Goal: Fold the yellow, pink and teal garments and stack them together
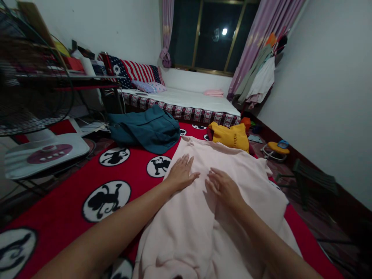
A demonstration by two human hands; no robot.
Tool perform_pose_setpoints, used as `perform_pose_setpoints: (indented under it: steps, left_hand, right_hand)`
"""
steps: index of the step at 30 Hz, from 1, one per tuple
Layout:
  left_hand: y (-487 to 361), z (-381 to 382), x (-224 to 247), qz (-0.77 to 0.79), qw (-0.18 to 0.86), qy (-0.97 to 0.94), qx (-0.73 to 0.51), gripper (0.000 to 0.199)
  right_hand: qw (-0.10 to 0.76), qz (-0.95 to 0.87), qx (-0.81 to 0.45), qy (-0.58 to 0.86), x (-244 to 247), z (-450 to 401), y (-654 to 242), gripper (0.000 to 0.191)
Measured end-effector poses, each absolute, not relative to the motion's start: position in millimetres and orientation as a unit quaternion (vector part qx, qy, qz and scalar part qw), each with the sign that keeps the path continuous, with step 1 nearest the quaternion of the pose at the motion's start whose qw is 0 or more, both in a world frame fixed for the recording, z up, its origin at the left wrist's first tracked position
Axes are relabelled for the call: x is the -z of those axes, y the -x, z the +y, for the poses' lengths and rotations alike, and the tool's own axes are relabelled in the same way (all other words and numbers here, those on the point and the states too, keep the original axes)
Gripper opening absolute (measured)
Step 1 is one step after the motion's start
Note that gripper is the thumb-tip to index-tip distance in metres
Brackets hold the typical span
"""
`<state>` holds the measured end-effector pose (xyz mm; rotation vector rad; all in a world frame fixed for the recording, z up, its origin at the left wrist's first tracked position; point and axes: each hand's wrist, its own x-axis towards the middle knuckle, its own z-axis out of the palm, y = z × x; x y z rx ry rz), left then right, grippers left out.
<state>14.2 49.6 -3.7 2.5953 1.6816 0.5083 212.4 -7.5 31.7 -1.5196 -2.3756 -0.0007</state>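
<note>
Your left hand [182, 173] lies flat and open, fingers spread, palm down on the pale pink cloth garment [203, 217] in the middle of the frame; it grips nothing. Your right hand [222, 186] rests just beside it, also palm down with fingers loosely extended, pressing the same fabric and holding nothing.

The pale pink cloth garment is spread from the bottom centre of the frame up toward the centre, its long axis running away from you and slightly to the right. Its far edge sits near the mustard yellow fabric bag [231, 136]; its near end bunches in folds at the bottom edge.

It lies on a red fleece blanket with black monkey figures in white circles [72, 201], which covers the floor across the lower left and centre. A crumpled teal garment [147, 130] sits left of centre, above your left hand. At the far left stands a floor fan with a white base [43, 153]. Behind, a low mattress with a white sheet [186, 101] runs under a dark window with purple curtains [212, 35]. White walls close the room on the right.
</note>
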Motion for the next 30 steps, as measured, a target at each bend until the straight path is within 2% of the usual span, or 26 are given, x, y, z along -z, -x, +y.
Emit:
perform_pose_setpoints:
  steps: [2,5,9,13,17,20,23,26,28,30]
  left_hand:
    - [-12.9,49.6,3.8,0.541,0.001,-0.825,-0.166,0.065]
    - [-10.6,51.2,5.3,0.545,0.005,-0.822,-0.166,0.055]
    - [-10.1,52.6,5.5,0.555,0.013,-0.816,-0.160,0.064]
    - [-10.4,50.7,4.2,0.552,0.021,-0.821,-0.142,0.075]
    - [-10.4,48.0,4.8,0.553,0.006,-0.820,-0.145,0.071]
    - [-11.4,47.1,4.7,0.554,-0.002,-0.819,-0.152,0.069]
    - [-12.8,46.9,3.5,0.557,-0.003,-0.818,-0.148,0.067]
    - [-13.5,47.1,3.2,0.559,-0.003,-0.816,-0.148,0.066]
    - [-13.3,47.5,3.9,0.558,-0.003,-0.816,-0.152,0.066]
    - [-12.9,48.3,5.2,0.558,-0.004,-0.815,-0.155,0.065]
  right_hand:
    - [0.161,-0.836,0.024,0.524,-29.3,8.0,-216.9,0.046]
    - [0.075,-0.849,-0.004,0.523,-19.5,23.3,-220.1,0.056]
    - [0.012,-0.814,-0.007,0.580,-21.6,18.7,-206.4,0.055]
    - [0.055,-0.847,0.008,0.529,-34.7,-18.3,-184.5,0.058]
    - [0.074,-0.907,-0.097,0.404,-31.9,-64.5,-186.6,0.060]
    - [0.152,-0.891,-0.170,0.392,-33.0,-74.6,-211.3,0.039]
    - [0.261,-0.834,-0.135,0.468,-47.1,-54.0,-252.5,0.022]
    - [0.299,-0.744,0.019,0.598,-65.5,-18.3,-300.5,0.021]
    - [0.236,-0.665,0.105,0.701,-73.6,1.2,-328.1,0.026]
    - [0.132,-0.589,0.121,0.788,-76.5,12.1,-347.1,0.039]
